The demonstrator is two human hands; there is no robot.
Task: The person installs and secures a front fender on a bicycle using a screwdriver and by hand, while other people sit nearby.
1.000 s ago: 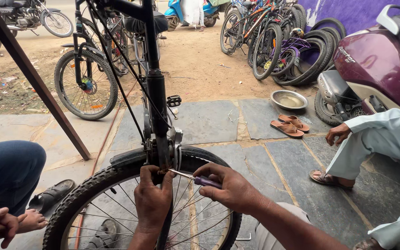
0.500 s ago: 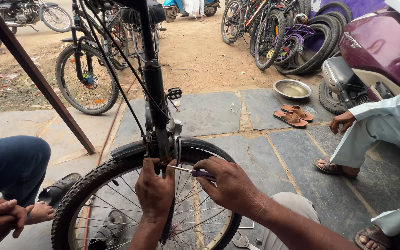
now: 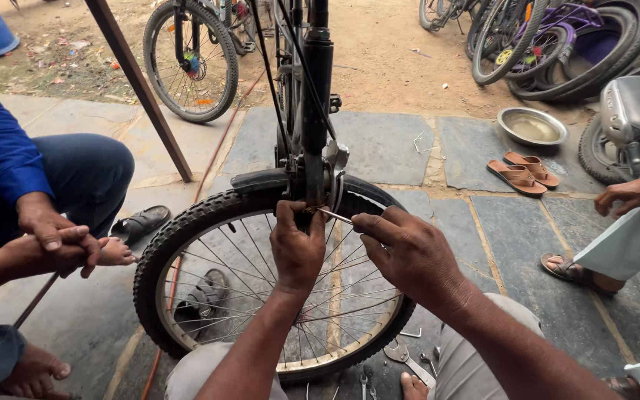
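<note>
A black bicycle stands in front of me with its front wheel (image 3: 187,244) close up. My left hand (image 3: 298,248) is closed around the brake part (image 3: 331,181) at the foot of the black fork, just above the tyre. My right hand (image 3: 409,255) grips a screwdriver (image 3: 335,216) whose thin metal shaft points left into that same spot. The tool's handle is hidden inside my fist. The two hands are almost touching.
A person in blue sits at the left with clasped hands (image 3: 57,241). Another person in white sits at the right (image 3: 631,230). Spanners (image 3: 405,355) lie on the stone floor by my foot. A metal bowl (image 3: 532,126), sandals (image 3: 520,172), tyres and other bicycles (image 3: 190,59) stand behind.
The view has tilted down and moved closer to the wheel. Both hands stay at the brake, the right one keeping the screwdriver there.
</note>
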